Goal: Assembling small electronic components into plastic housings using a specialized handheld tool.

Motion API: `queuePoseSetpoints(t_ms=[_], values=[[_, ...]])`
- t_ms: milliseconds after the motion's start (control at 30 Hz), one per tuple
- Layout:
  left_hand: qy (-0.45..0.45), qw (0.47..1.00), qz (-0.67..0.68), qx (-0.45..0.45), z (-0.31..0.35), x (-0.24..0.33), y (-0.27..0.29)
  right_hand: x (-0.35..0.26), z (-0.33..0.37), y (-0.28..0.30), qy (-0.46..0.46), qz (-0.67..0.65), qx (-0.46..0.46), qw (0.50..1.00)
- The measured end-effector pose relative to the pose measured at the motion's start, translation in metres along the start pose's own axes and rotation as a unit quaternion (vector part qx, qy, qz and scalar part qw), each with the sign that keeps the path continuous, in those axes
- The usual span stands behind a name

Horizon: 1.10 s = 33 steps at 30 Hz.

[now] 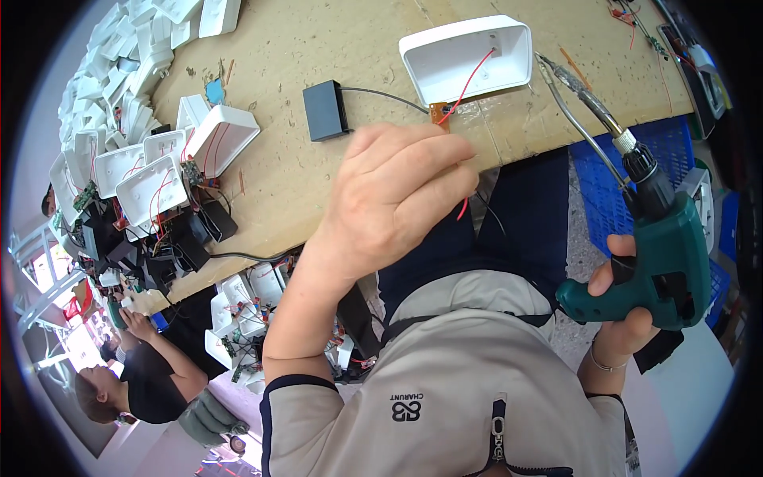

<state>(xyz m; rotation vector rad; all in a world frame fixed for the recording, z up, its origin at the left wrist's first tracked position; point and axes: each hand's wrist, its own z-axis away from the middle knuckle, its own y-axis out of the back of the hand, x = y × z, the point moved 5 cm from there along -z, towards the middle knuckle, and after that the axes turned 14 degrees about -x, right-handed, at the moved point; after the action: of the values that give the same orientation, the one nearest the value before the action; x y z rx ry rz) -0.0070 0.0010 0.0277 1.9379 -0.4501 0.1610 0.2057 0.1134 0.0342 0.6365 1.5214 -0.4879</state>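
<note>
My left hand (397, 187) is closed at the table's front edge, its fingers pinched together. A short end of red wire (464, 208) sticks out below the fingers; the fingertips themselves are mostly hidden. Just beyond the knuckles shows a small orange-brown board (439, 114). Another red wire (475, 75) runs from there into an open white plastic housing (425, 67). A black cable joins this spot to a flat black box (324, 111). My right hand (608, 278) grips the handle of a green soldering gun (679, 246). Its tip and curved metal tube point up toward the housing's right side.
White housings with red wires and boards (151, 187) crowd the table's left, near a big heap of white shells (119, 67). More wired housings (246, 310) sit below the edge. A blue crate (592, 199) stands below at right. Another person (151, 374) works at lower left.
</note>
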Motion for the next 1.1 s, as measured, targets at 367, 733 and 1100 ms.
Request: queuePoseSetpoints(t_ms=[367,733,1100], values=[[0.169,0.977,-0.053,0.116,-0.034,-0.001,-0.008,0.003,-0.004,0.003,0.011,-0.052,0.000,0.999],[0.156,0.972,-0.153,0.092,-0.044,-0.010,-0.011,0.007,-0.003,0.006,-0.009,-0.057,-0.003,0.998],[0.253,0.899,-0.358,0.021,-0.066,0.001,-0.005,0.012,-0.010,0.002,-0.018,-0.036,-0.009,0.999]])
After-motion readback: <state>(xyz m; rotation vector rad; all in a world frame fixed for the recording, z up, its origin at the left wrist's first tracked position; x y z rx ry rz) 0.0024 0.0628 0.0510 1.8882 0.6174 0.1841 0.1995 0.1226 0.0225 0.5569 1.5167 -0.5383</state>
